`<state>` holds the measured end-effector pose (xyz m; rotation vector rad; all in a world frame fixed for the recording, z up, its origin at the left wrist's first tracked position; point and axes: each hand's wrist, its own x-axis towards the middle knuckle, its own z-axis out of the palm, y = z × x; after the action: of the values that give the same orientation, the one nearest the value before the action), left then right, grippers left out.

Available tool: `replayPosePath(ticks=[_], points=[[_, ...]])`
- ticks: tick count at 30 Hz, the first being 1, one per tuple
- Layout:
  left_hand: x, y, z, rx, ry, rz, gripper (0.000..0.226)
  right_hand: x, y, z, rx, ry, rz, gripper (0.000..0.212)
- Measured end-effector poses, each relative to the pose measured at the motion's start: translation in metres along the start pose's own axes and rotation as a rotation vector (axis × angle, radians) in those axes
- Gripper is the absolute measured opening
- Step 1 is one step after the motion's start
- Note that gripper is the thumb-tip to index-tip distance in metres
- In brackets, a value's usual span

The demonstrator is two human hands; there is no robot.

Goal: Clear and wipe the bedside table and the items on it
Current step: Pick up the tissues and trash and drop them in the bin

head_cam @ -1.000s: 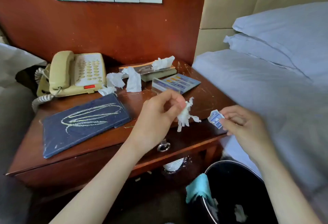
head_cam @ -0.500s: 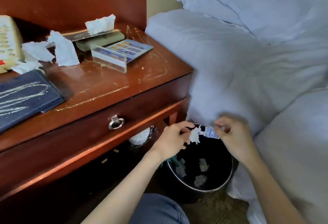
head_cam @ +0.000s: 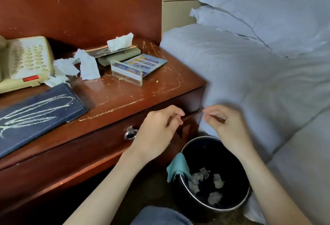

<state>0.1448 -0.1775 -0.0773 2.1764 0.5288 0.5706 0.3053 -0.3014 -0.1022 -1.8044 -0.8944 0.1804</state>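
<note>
The wooden bedside table point(head_cam: 128, 98) carries a beige telephone point(head_cam: 25, 62), a dark blue folder point(head_cam: 35, 112) with chalk scribbles, several crumpled tissues point(head_cam: 85, 66), a tissue point(head_cam: 119, 42) on a flat pad, and a clear acrylic sign point(head_cam: 126, 72) beside a blue card point(head_cam: 146, 61). My left hand point(head_cam: 159, 130) and right hand point(head_cam: 225, 125) hover above the black bin point(head_cam: 244, 199), fingers loosely curled and holding nothing. Tissue scraps point(head_cam: 214, 187) lie in the bin.
A teal cloth point(head_cam: 176, 168) hangs over the bin's left rim. The bed with blue-white sheets point(head_cam: 259, 85) and pillows point(head_cam: 267, 10) presses against the table's right side. A drawer ring pull point(head_cam: 130, 133) sits on the table front. My knee point(head_cam: 160, 215) is at the bottom.
Both hands carried a tissue scrap and a small blue paper down over the bin and let them go. The hands have risen, empty, and the scraps lie in the bin.
</note>
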Motion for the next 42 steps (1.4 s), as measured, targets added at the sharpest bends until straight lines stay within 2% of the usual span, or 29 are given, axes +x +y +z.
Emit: replayPosePath(ticks=[2,5,7,11,20,23,26,31,34,38,42], points=[[-0.002,0.006,-0.02,0.03,0.092,0.064,0.02,0.012,-0.017,0.007,0.063,0.003,-0.058,0.038],[-0.001,0.008,-0.051,0.092,0.197,0.13,0.02,0.031,-0.045,0.021,0.131,-0.012,-0.123,0.021],[0.002,0.006,-0.07,0.137,0.248,0.137,0.02,0.045,-0.061,0.031,0.156,-0.023,-0.176,0.022],[0.012,-0.001,-0.107,0.248,0.313,0.124,0.018,0.069,-0.084,0.053,0.159,-0.079,-0.255,0.033],[0.039,-0.031,-0.186,0.47,0.483,-0.013,0.02,0.139,-0.134,0.102,0.088,-0.15,-0.391,0.022],[0.052,-0.043,-0.204,0.662,0.443,-0.098,0.039,0.168,-0.144,0.121,-0.021,-0.198,-0.413,0.026],[0.064,-0.053,-0.215,0.874,0.311,-0.225,0.059,0.191,-0.152,0.137,-0.239,-0.245,-0.452,0.037],[0.075,-0.069,-0.215,0.919,0.106,-0.346,0.071,0.209,-0.16,0.156,-0.554,-0.367,-0.416,0.054],[0.078,-0.074,-0.205,0.977,0.104,-0.37,0.065,0.21,-0.162,0.162,-0.608,-0.433,-0.406,0.052],[0.076,-0.078,-0.196,0.997,0.307,-0.259,0.039,0.209,-0.166,0.166,-0.582,-0.405,-0.416,0.034],[0.073,-0.078,-0.201,0.902,0.417,-0.169,0.031,0.208,-0.164,0.165,-0.548,-0.377,-0.398,0.029]])
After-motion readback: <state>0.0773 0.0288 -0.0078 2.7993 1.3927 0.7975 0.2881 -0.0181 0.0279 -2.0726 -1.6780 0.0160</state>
